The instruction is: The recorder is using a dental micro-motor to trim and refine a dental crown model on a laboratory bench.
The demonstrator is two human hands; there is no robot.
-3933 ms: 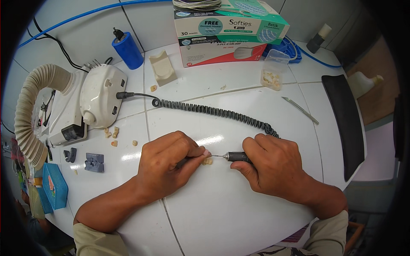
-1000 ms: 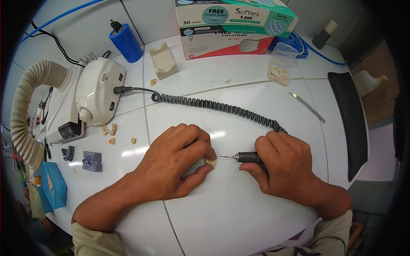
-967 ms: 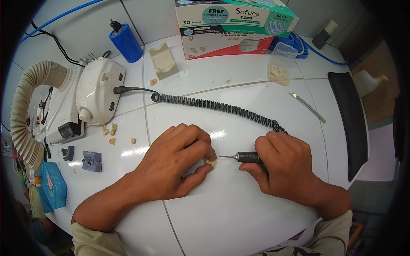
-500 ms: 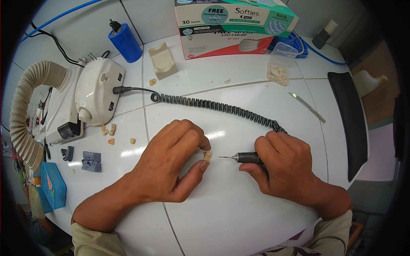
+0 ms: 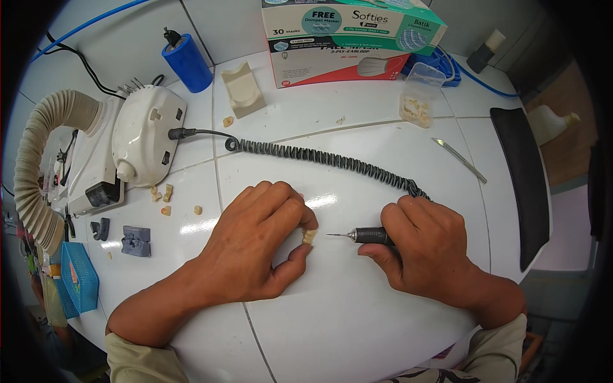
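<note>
My left hand point(image 5: 258, 239) pinches a small cream-coloured dental piece point(image 5: 309, 237), tooth-like in shape, between thumb and index finger. Wrapped round a black rotary handpiece point(image 5: 371, 236) is my right hand point(image 5: 426, 239). The handpiece's thin metal bur points left at the dental piece, with a small gap between them. From behind the right hand a black coiled cord point(image 5: 319, 157) runs to a white control unit point(image 5: 148, 135) at the left.
Several small tooth-coloured pieces point(image 5: 167, 193) lie beside grey model blocks point(image 5: 136, 242). A knife point(image 5: 460, 161) lies at the right, near a clear box point(image 5: 416, 110) of pieces. Stacked mask boxes point(image 5: 338, 60), a cream block point(image 5: 243, 90) and a blue cylinder point(image 5: 188, 64) stand at the back.
The left fingers have shifted on the dental piece, the index finger now lower over it and the thumb more bent, and the piece has turned slightly. My right hand looks unmoved.
</note>
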